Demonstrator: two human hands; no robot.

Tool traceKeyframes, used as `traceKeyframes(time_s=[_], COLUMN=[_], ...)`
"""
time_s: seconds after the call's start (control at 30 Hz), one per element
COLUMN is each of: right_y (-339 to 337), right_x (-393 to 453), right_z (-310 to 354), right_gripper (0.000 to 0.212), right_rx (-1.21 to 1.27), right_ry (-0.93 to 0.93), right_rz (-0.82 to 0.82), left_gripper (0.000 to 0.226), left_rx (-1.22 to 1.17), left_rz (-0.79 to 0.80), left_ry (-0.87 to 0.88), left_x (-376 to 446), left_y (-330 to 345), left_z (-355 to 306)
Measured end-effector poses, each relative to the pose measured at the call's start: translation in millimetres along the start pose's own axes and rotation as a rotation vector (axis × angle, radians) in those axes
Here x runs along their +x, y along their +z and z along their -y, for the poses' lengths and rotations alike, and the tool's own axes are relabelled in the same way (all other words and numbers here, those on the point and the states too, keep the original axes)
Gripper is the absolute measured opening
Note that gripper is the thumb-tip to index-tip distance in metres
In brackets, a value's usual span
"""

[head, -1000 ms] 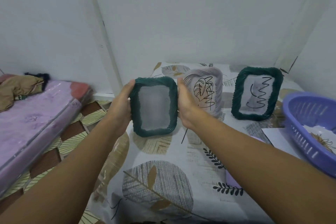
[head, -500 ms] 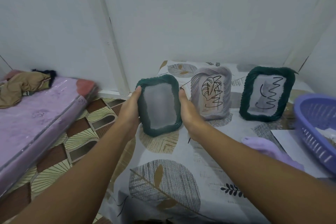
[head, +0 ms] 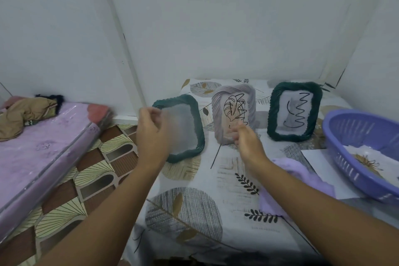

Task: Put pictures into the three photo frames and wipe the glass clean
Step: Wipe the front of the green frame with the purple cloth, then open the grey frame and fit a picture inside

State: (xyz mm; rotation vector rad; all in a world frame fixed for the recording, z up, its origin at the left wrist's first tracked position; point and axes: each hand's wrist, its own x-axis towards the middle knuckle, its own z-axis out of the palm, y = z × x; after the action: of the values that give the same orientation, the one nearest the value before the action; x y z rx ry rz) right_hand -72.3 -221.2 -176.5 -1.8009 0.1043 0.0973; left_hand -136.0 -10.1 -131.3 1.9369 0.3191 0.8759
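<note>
Three photo frames stand upright in a row on the table (head: 224, 183). The left dark green frame (head: 187, 129) shows a plain pale sheet. The middle grey frame (head: 234, 110) holds a leaf drawing, and the right dark green frame (head: 294, 112) holds a squiggle drawing. My left hand (head: 151, 134) hovers blurred in front of the left frame's left edge, fingers loosely curled, holding nothing. My right hand (head: 248, 142) hovers in front of the grey frame's lower part, also holding nothing. A purple cloth (head: 302, 177) lies on the table under my right forearm.
A purple plastic basket (head: 356, 136) with a printed picture (head: 367, 160) inside sits at the right edge, on a white sheet (head: 317, 162). White walls close in behind and to the right. A purple mattress (head: 43, 147) lies on the patterned floor at left.
Both hands held the left green frame by its sides; they have let go and drawn back a little. The frame now stands on its own on the table.
</note>
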Motion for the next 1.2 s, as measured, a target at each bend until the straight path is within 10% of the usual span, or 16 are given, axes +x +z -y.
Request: traceKeyframes(time_s=[0.37, 0.73, 1.2], right_y=[-52, -59, -78], right_x=[23, 39, 26], right_z=[22, 34, 4], right_gripper=[0.033, 0.046, 0.024], right_rx=[0.122, 0.287, 0.456], right_ry=[-0.075, 0.026, 0.026], right_rz=[-0.010, 0.236, 0.067], left_gripper=[0.043, 0.024, 0.014], left_rx=[0.087, 0.124, -0.218], left_rz=[0.465, 0.515, 0.528], left_ry=[-0.104, -0.351, -0.359], left_x=[-13, 14, -20], left_y=[95, 134, 92], left_z=[-54, -40, -69])
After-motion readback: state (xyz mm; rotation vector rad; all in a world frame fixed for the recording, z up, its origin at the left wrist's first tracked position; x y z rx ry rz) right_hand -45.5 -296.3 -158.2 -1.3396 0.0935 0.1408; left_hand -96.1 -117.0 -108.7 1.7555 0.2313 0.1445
